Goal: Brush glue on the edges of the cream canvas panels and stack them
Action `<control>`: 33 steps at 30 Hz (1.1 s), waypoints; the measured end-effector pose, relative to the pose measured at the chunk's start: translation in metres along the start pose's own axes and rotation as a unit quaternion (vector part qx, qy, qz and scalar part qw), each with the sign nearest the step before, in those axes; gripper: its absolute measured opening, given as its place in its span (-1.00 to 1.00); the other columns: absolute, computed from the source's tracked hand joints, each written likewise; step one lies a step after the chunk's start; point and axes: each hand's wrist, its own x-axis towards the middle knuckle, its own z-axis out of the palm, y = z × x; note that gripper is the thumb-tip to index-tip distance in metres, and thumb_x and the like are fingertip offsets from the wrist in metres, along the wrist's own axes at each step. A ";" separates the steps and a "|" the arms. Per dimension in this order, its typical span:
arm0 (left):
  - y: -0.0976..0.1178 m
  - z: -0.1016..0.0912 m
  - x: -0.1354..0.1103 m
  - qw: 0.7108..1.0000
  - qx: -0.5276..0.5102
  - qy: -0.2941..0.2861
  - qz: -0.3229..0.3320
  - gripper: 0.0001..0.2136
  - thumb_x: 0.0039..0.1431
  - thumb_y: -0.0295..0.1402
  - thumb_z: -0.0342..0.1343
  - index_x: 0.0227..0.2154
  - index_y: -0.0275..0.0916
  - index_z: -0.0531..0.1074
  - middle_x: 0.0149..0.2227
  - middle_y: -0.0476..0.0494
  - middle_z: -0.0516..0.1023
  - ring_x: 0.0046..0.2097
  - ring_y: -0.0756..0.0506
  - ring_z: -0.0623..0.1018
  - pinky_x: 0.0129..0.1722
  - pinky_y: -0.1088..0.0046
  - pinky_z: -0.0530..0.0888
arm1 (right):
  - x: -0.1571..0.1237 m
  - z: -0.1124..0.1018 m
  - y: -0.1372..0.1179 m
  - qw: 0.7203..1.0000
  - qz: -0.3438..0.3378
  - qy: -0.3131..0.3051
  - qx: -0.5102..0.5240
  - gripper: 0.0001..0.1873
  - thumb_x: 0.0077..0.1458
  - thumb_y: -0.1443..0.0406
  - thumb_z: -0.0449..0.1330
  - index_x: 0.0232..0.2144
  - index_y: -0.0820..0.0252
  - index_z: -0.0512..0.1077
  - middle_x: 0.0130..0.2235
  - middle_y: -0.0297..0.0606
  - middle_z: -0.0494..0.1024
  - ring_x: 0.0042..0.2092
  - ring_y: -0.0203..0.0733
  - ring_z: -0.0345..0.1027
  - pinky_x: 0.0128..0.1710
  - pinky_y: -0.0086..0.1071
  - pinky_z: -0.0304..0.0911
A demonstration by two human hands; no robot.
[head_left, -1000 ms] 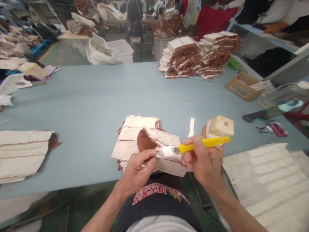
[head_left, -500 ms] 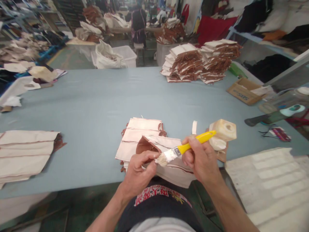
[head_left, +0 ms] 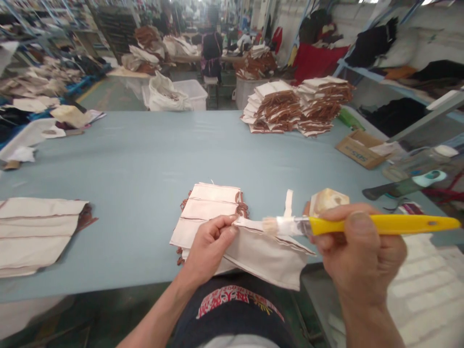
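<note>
My left hand [head_left: 213, 244] pinches the upper left corner of a cream fabric piece [head_left: 268, 258] with a brown edge line. The piece hangs over the table's front edge, close to my body. In my right hand [head_left: 358, 246] is a paintbrush [head_left: 384, 224] with a yellow handle, held level. Its pale bristles, whitened near the ferrule, point left and lie at or just above the piece's top edge; contact is hard to tell. Beneath and behind my left hand sits a stack of cream fabric pieces [head_left: 213, 193] with brown edges.
A cut-open plastic container [head_left: 329, 200] stands behind my right hand, beside a white strip [head_left: 288, 203]. More cream pieces [head_left: 39, 237] lie at left. Tall brown-and-cream stacks [head_left: 279, 106], a cardboard box [head_left: 362, 150] and a dark-handled tool [head_left: 402, 186] occupy the right side. A person [head_left: 212, 53] sits beyond the table.
My right hand has moved right and up with the paintbrush, away from my left fingers. The brush now lies level. The fabric piece, open showing brown inside before, is now drawn flatter.
</note>
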 end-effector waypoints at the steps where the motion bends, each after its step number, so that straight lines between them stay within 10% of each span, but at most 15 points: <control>1: 0.003 0.001 0.003 1.000 -0.015 -0.006 -0.016 -0.63 0.18 -0.05 0.31 -0.22 -0.31 0.65 -0.35 -0.11 0.62 -0.34 -0.05 0.47 -0.33 0.51 0.38 | -0.001 0.000 0.001 1.000 0.007 -0.019 0.010 -0.67 0.39 0.11 0.21 -0.39 0.12 0.53 -0.65 -0.43 0.35 -0.69 -0.32 0.19 -0.71 -0.48 0.10; 15: 0.007 0.008 0.006 0.978 -0.096 -0.175 -0.057 -0.54 0.15 -0.07 0.38 0.01 -0.27 0.62 -0.27 -0.13 0.63 -0.27 -0.04 0.51 -0.30 0.55 0.37 | -0.013 0.006 0.028 0.987 -0.056 -0.029 -0.150 -0.64 0.48 0.12 0.10 -0.33 0.14 0.51 -0.65 -0.46 0.42 -0.66 -0.31 0.32 -0.65 -0.48 0.25; 22: -0.002 0.022 0.012 0.990 -0.051 -0.109 -0.069 -0.60 0.13 -0.12 0.35 -0.07 -0.32 0.63 -0.41 -0.04 0.53 -0.39 0.00 0.41 -0.40 0.56 0.29 | 0.018 0.004 0.031 0.900 -0.284 -0.208 -0.255 -0.73 0.43 0.22 0.11 -0.31 0.07 0.53 -0.42 -0.32 0.65 -0.45 -0.22 0.55 -0.39 -0.41 0.48; 27: -0.001 0.016 0.012 0.978 -0.164 -0.061 -0.111 -0.52 -0.01 -0.07 0.47 -0.12 -0.31 0.64 -0.43 -0.04 0.56 -0.41 0.03 0.43 -0.41 0.61 0.31 | 0.022 -0.005 0.035 0.944 -0.241 -0.056 -0.220 -0.75 0.47 0.14 0.09 -0.13 0.11 0.51 -0.45 -0.34 0.58 -0.50 -0.19 0.48 -0.44 -0.33 0.42; 33: 0.007 0.014 0.010 0.971 -0.193 -0.090 -0.108 -0.49 -0.02 -0.06 0.51 -0.09 -0.30 0.65 -0.46 -0.01 0.51 -0.45 0.06 0.38 -0.44 0.61 0.31 | 0.002 0.017 0.055 0.914 -0.259 -0.100 -0.296 -0.80 0.48 0.25 0.07 -0.10 0.10 0.51 -0.24 -0.24 0.69 -0.27 -0.18 0.61 -0.25 -0.38 0.45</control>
